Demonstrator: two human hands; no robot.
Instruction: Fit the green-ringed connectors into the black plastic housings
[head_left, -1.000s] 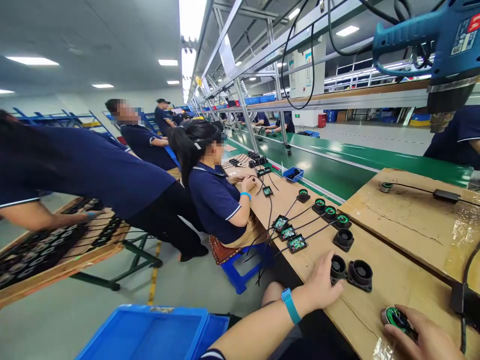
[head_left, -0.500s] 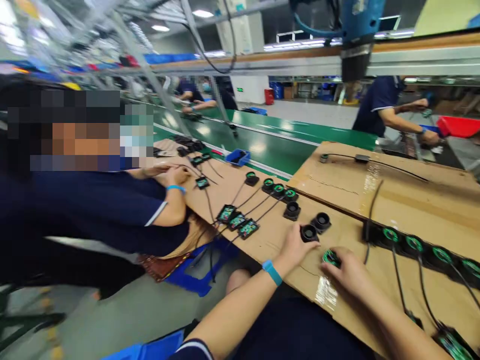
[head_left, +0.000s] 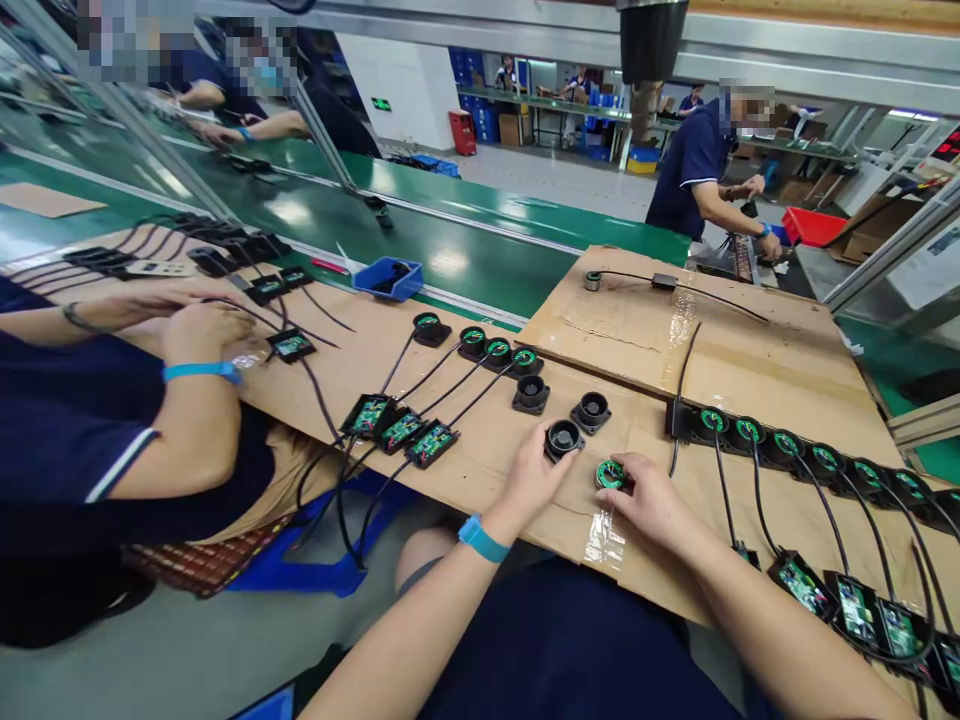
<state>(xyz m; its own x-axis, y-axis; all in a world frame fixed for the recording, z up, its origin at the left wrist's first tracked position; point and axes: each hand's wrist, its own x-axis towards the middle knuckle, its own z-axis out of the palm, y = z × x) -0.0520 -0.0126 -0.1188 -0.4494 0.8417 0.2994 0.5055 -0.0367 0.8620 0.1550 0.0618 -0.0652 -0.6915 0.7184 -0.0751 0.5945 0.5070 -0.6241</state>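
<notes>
1. Head view: the person is sitting at a cardboard-topped bench (head_left: 487, 440), both forearms reaching out over it.
2. The left hand (head_left: 534, 478), with a blue wristband (head_left: 483, 539) on its wrist, is closing its fingers lightly around the near side of a black housing (head_left: 562, 438) that is standing on the cardboard.
3. The right hand (head_left: 651, 500) is pinching a green-cored coil (head_left: 609, 473) between thumb and fingertips; the coil is lying flat on the cardboard just right of the black housing, close to a strip of clear tape (head_left: 602, 535).
4. Two more empty housings (head_left: 591, 410) are sitting just behind, near the edge of a raised board (head_left: 720, 350).
5. To the left, a row of wired coils (head_left: 496, 351) is running cables down to three small circuit boards (head_left: 401, 430).
6. To the right, another row of coils (head_left: 787, 443) is trailing wires toward boards (head_left: 847, 605) at the near edge.
7. A co-worker's arm (head_left: 187, 400) with its own blue band is resting on the bench at left, beside a green conveyor (head_left: 465, 250) carrying a blue tray (head_left: 386, 278).
</notes>
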